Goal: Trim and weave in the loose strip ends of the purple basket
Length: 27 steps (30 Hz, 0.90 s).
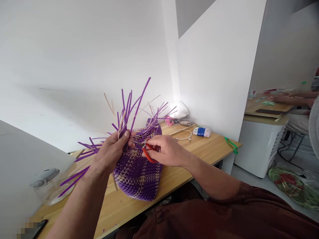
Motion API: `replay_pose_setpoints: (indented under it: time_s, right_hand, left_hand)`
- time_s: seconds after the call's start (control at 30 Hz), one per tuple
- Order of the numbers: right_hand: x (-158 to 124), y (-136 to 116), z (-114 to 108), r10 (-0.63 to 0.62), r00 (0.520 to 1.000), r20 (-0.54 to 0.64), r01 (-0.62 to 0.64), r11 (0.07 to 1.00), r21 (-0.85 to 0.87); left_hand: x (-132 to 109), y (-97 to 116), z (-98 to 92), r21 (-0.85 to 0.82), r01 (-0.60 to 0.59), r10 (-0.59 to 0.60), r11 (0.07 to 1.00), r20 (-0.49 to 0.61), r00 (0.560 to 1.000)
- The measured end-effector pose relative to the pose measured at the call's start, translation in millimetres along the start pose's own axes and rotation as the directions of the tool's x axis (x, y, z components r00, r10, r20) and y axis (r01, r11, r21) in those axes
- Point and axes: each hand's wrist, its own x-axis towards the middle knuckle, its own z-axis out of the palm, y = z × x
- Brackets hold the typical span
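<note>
A purple and beige woven basket (139, 169) rests tilted on the wooden table, its rim bristling with loose strip ends. My left hand (117, 144) is closed around a bunch of upright purple and beige strips (128, 108) at the rim. In my right hand (164, 149) is a pair of scissors with red handles (149, 156), fingers through the loops. The blades point left, close to my left fingertips; whether they touch a strip I cannot tell. More loose strips (82, 156) fan out to the left behind my forearm.
The wooden table (179, 176) runs along a white wall. Farther right lie a white cable (185, 134), a yarn ball with a blue label (202, 132) and a green tape (231, 145). A clear jar (48, 187) stands left. Another person's arm (296, 98) reaches over a table at far right.
</note>
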Motion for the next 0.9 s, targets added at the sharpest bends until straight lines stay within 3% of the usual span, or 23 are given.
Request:
replay_pose_setpoints:
  time_s: [0.17, 0.5, 0.9]
  right_hand:
    - [1.5, 3.0, 4.5, 0.134, 0.984, -0.119, -0.124, 0.989, 0.083]
    - [16.4, 11.0, 8.8, 0.223, 0.941, -0.255, -0.201, 0.974, 0.108]
    - [17.8, 15.3, 13.3, 0.295, 0.925, -0.239, -0.274, 0.954, 0.120]
  left_hand:
    - [3.2, 5.1, 2.5, -0.068, 0.016, -0.015, 0.998, 0.020, 1.000]
    - [12.2, 10.0, 1.2, -0.083, 0.036, -0.039, 0.996, -0.042, 0.998]
    - [12.2, 10.0, 18.9, -0.022, 0.014, -0.017, 1.000, -0.156, 0.988]
